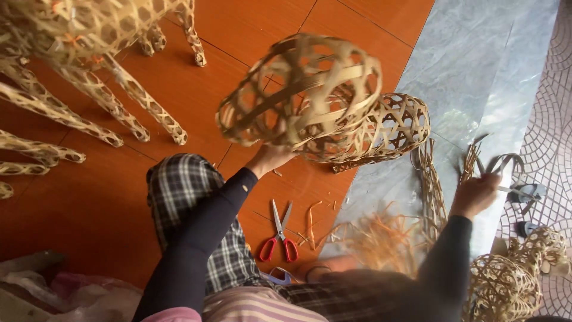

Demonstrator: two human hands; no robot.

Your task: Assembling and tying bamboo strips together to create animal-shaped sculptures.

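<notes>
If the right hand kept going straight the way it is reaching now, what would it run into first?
The right hand reaches away from the body toward the thin bamboo strips standing up at its fingertips; it may already touch them. Depth is unclear, but these come first, before the mosaic floor beyond.

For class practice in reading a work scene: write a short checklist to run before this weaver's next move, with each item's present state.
1. Left hand grips the woven bamboo shell: ok.
2. Right hand holds loose strips: ok.
3. Scissors lie shut on the floor, away from both hands: ok.
4. Second woven shell rests behind the held one: ok.
5. Held shell's weave finished: cannot tell.
</notes>
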